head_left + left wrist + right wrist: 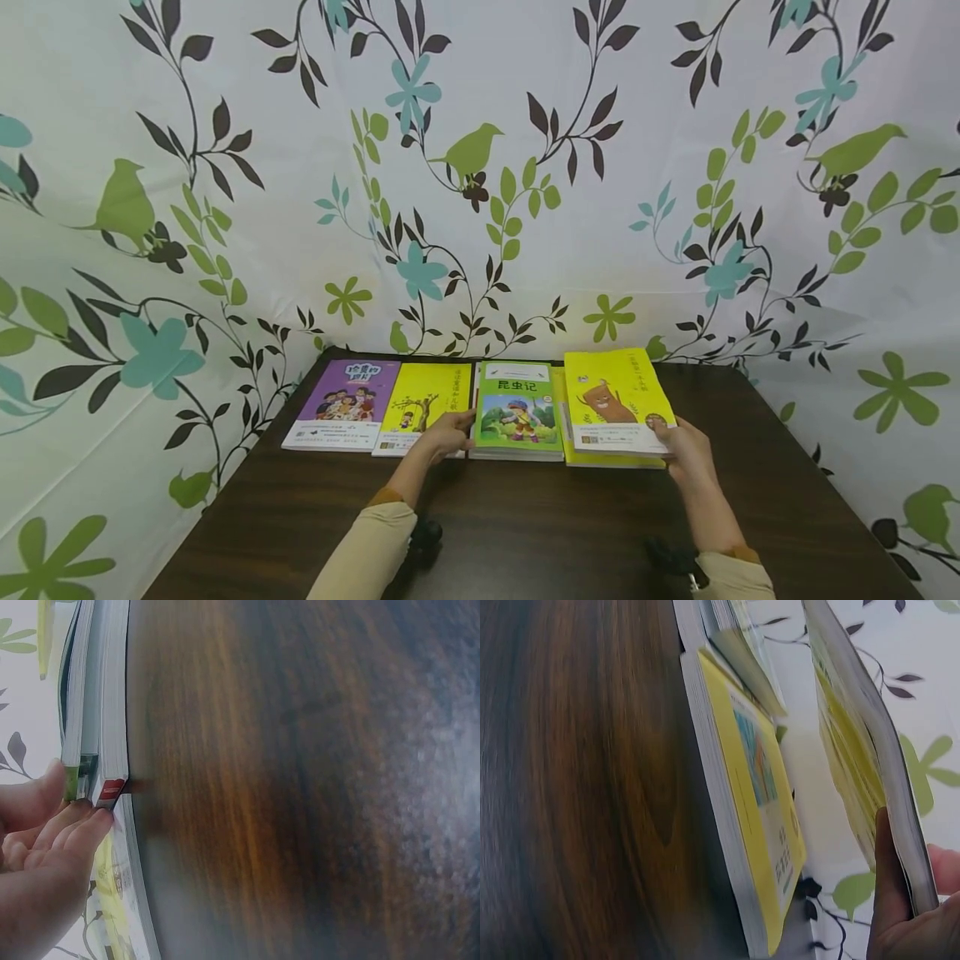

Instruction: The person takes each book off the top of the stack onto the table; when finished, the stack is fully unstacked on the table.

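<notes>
My right hand (692, 454) grips the lower right corner of a yellow paperback book (611, 392) with a brown cartoon figure on its cover, thumb on top. In the right wrist view this held book (870, 727) is raised well above another yellow book (761, 802) lying on the table. My left hand (448, 435) is at the left edge of a green book (517, 408). In the left wrist view, its thumb and fingers pinch the green book's spine (72, 782), fingertips touching the red-marked spine (111, 789) of the book beneath.
Left of the green book lie a yellow book with a tree (416, 400) and a purple book (348, 400). The dark wooden table (555, 525) extends toward me. A patterned cloth (480, 275) hangs close behind the books.
</notes>
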